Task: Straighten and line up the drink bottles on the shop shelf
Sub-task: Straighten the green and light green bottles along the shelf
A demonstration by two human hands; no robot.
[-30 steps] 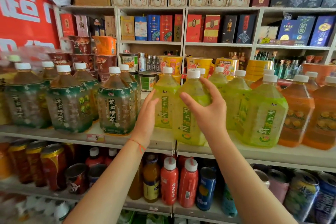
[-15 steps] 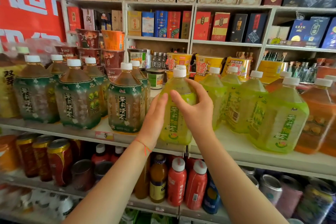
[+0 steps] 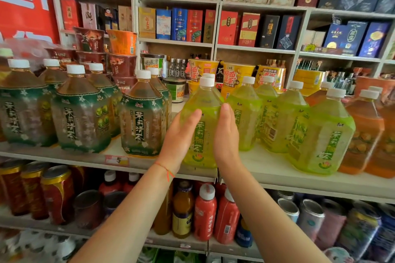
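Observation:
A light-green tea bottle (image 3: 202,121) with a white cap stands upright at the front edge of the white shelf (image 3: 277,173), label facing me. My left hand (image 3: 181,132) presses its left side with straight fingers. My right hand (image 3: 226,134) lies flat against its right side. To the right, several more green bottles (image 3: 324,134) stand in a slanting row, some turned sideways. Dark-green jasmine tea bottles (image 3: 142,121) fill the shelf to the left.
Orange drink bottles (image 3: 363,132) stand at the far right. Instant noodle cups (image 3: 237,77) and jars sit behind the bottles. The lower shelf holds cans (image 3: 55,194) and red bottles (image 3: 205,213). A price tag (image 3: 117,160) marks the shelf edge.
My right hand left its grip near the bottle's shoulder and moved down to lie flat on its side. The bottle now stands square on the shelf with its label forward.

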